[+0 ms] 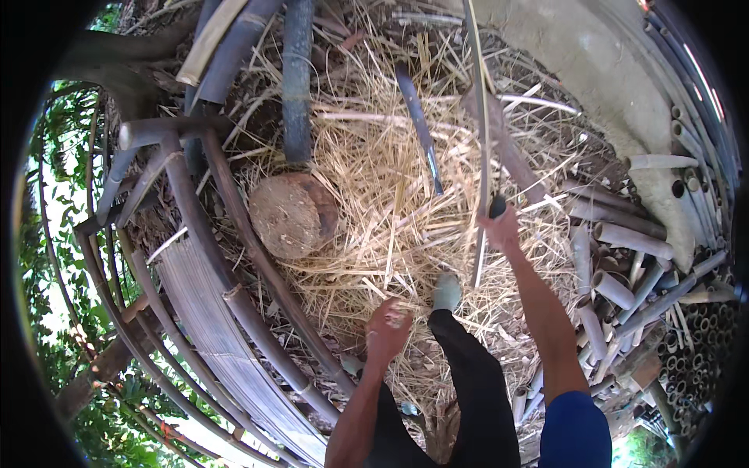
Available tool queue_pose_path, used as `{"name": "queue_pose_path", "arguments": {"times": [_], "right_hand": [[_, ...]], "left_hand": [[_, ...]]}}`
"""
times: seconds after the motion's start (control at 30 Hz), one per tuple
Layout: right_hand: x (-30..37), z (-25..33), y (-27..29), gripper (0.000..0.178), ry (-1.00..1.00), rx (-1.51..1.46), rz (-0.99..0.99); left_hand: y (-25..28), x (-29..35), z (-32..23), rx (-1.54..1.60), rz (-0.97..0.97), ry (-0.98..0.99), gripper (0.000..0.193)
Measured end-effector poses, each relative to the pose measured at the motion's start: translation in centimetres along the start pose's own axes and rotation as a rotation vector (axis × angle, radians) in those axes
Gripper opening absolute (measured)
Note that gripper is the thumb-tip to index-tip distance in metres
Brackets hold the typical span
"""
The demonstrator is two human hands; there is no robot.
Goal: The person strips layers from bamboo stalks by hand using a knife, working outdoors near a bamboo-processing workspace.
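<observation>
My right hand [501, 228] reaches forward with its fingers closed round a piece with a dark round end [498, 206], which looks like a bamboo tube seen end-on. Its thumb side meets a long, thin bamboo strip [480, 117] that stretches away from me; whether the hand also grips the strip, I cannot tell. Nearer my body, my left hand [388, 327] hovers with fingers loosely curled and apart, nothing in them. Ahead, a long dark knife-like tool [420, 129] with a shiny tip lies on the straw. A round wooden chopping block [287, 216] stands left of centre.
Straw and shavings [367, 179] cover the ground round my foot [446, 292]. A bamboo bench [226, 312] runs along the left. Cut bamboo tubes [612, 288] lie piled at right, with stacked ones [686, 366] behind. A dark bamboo pole [297, 86] lies beyond the block.
</observation>
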State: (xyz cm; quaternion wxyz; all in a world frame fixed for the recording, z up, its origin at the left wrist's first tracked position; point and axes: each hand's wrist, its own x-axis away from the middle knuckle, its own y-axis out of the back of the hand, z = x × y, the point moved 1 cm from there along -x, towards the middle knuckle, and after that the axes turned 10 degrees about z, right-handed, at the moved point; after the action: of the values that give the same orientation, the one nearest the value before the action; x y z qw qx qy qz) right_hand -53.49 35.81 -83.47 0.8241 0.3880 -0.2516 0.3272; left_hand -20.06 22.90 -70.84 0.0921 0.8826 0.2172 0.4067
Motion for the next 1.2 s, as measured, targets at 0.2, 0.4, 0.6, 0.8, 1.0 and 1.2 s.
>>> {"name": "queue_pose_path", "arguments": {"times": [0.2, 0.4, 0.6, 0.8, 1.0, 1.2], "right_hand": [[14.8, 10.8, -1.1, 0.041, 0.083, -0.767, 0.599], [23.5, 15.7, -0.8, 0.042, 0.038, -0.68, 0.657], [23.0, 26.7, 4.9, 0.031, 0.142, -0.96, 0.603], [29.6, 40.7, 4.7, 0.025, 0.515, -0.97, 0.565], [45.4, 45.8, 1.4, 0.033, 0.669, -0.825, 0.442], [63.5, 46.2, -6.5, 0.041, 0.935, -0.531, 0.273]], "left_hand": [[-1.8, 2.1, -8.8, -0.097, -0.05, -0.156, 0.103], [3.5, 12.4, -14.1, -0.117, -0.11, 0.193, 0.064], [8.7, 30.2, -10.4, -0.209, -0.183, 0.337, 0.06], [10.4, 42.9, -5.0, -0.01, -0.234, 0.504, 0.068], [16.2, 43.3, 5.0, -0.364, -0.113, 0.139, 0.096], [37.6, 45.0, -3.9, -0.388, -0.372, -0.385, 0.104]]}}
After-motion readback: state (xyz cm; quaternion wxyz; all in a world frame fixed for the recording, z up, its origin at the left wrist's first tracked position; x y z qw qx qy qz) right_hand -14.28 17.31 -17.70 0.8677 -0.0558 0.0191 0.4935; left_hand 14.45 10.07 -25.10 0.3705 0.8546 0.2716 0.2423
